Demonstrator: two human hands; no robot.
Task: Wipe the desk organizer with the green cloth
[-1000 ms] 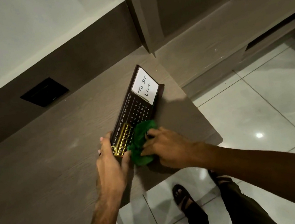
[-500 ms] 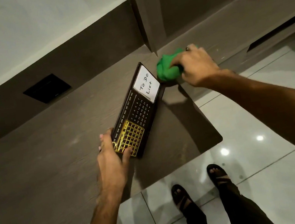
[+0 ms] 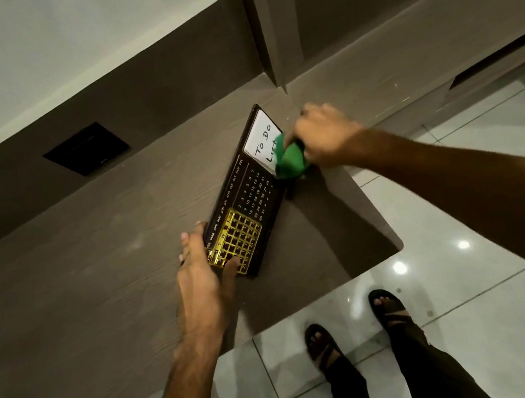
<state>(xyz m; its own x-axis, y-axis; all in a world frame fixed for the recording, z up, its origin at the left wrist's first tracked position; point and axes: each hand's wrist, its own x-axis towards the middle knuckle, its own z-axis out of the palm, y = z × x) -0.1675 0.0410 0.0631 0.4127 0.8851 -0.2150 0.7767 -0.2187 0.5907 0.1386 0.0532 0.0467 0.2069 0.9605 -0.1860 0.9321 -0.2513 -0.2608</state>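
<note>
The desk organizer is a dark brown slab with a printed calendar, a gold grid slider and a white "To Do List" panel at its far end. It lies slanted on the brown desk. My left hand grips its near end, thumb on the gold grid. My right hand holds the bunched green cloth against the organizer's far right edge, covering a corner of the white panel.
A black socket plate is set in the brown back panel on the left. A vertical divider and lower shelves stand to the right. The desk's rounded corner ends above the tiled floor, where my sandalled feet stand.
My right hand swept the cloth from the organizer's near end up past its far end, then came back down onto the white panel's edge. The left hand kept its grip.
</note>
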